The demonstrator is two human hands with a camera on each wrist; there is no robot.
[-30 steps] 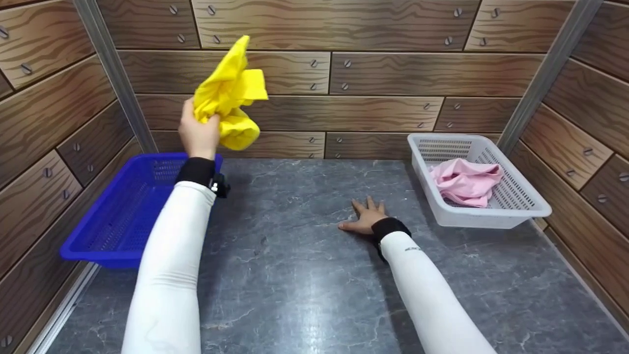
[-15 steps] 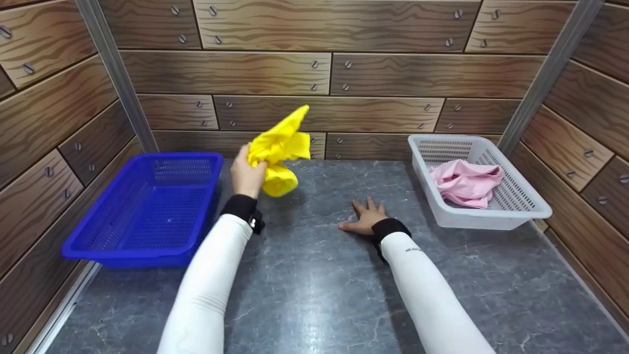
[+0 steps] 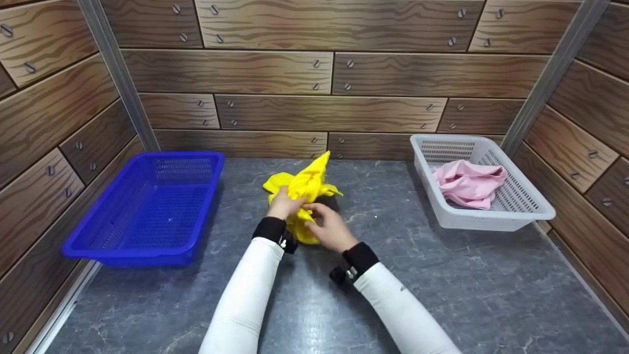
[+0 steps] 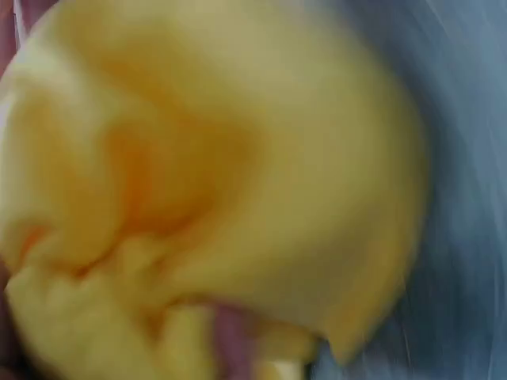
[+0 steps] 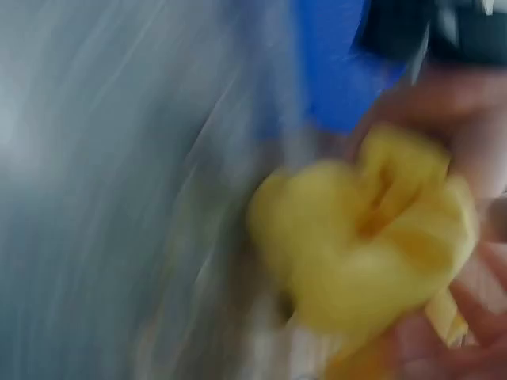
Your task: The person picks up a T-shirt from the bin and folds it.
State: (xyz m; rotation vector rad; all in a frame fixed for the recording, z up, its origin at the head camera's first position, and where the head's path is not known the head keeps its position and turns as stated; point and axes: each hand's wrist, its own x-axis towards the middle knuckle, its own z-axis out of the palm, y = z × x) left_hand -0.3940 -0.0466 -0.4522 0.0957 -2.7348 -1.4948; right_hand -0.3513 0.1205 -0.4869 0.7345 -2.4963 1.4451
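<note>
At center frame, the left hand (image 3: 285,204) clamps its fingers on a crumpled yellow cloth (image 3: 308,183), likely keeping it gathered; the right hand (image 3: 335,230) curls its fingers at the lower folds, any pinch unclear.

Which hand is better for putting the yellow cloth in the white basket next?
Probably the right hand: it's at the yellow cloth and nearer the white basket. The left hand grips the cloth, but sits farther from that basket. I can't tell if the right grips it too.
</note>
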